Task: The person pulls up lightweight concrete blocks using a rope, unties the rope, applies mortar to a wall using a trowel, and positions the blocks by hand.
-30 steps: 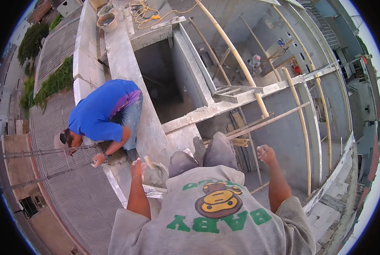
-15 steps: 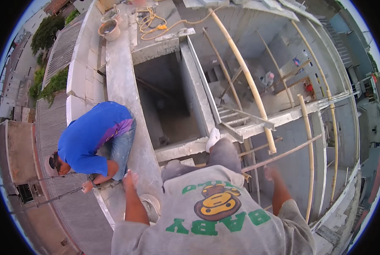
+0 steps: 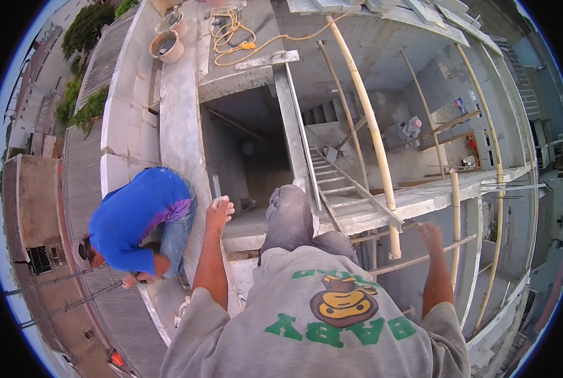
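Note:
My left hand (image 3: 220, 211) is raised beside the dark rectangular opening (image 3: 247, 145), its fingers curled together. A short pale strip (image 3: 216, 186) shows just above it; whether the hand touches this is unclear. What the fingers hold, if anything, is hidden. My right hand (image 3: 429, 233) hangs out to the right near an upright bamboo pole (image 3: 456, 220), too blurred to read its fingers. Between my arms, my bent legs (image 3: 287, 217) are over the concrete beam by the opening's near edge.
A co-worker in a blue shirt (image 3: 136, 211) bends over the left edge near thin metal rods (image 3: 73, 293). Buckets (image 3: 166, 47) and a coiled yellow cord (image 3: 234, 34) lie ahead. A ladder (image 3: 341, 183) leans in the drop at right, among bamboo poles (image 3: 369, 113).
The view has moved forward along the structure, and my legs have shifted towards the opening. My left hand has risen away from the pale bucket near the co-worker. My right hand has swung outward.

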Available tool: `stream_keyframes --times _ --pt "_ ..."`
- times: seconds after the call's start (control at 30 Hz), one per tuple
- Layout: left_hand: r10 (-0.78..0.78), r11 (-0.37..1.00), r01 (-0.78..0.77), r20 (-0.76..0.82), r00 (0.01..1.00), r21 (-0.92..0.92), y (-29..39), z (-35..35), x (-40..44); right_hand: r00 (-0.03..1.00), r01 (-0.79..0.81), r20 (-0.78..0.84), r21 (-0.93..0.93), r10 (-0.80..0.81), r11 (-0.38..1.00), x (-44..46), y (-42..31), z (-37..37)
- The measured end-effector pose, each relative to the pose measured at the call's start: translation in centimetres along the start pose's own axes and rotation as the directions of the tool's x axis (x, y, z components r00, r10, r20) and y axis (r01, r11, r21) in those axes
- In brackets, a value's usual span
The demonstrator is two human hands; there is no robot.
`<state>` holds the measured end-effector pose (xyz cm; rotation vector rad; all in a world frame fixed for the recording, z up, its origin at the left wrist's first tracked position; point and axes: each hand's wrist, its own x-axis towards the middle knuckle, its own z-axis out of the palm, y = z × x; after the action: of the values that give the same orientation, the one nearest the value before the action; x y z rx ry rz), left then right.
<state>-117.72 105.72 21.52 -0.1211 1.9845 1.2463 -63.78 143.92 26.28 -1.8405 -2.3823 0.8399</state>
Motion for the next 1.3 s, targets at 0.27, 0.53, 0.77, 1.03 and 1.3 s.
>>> stream_keyframes --times 0.27,0.53,0.77,1.03,1.3 --pt "-0.330 0.938 0.336 -0.076 0.941 0.086 -8.2 2.2 5.9 0.854 -0.470 0.427 0.391 0.297 0.791 -4.0 5.2 6.4" --pt "-0.204 0.976 0.206 -0.030 0.978 0.071 2.8 6.5 12.1 0.835 -0.516 0.421 0.373 0.355 0.771 4.5 2.4 6.4" --pt "-0.217 0.971 0.219 -0.028 0.976 0.100 7.7 7.7 18.4 0.890 -0.383 0.363 0.267 0.276 0.884 16.8 -9.0 4.8" --pt "-0.367 0.927 0.373 -0.105 0.924 0.045 11.9 6.6 24.0 0.810 -0.460 0.489 0.191 0.322 0.867 29.0 -14.6 3.9" --pt "-0.209 0.977 0.202 -0.149 0.966 -0.063 22.2 3.3 28.7 0.777 -0.580 0.438 0.222 0.452 0.784 36.2 -17.4 1.3"
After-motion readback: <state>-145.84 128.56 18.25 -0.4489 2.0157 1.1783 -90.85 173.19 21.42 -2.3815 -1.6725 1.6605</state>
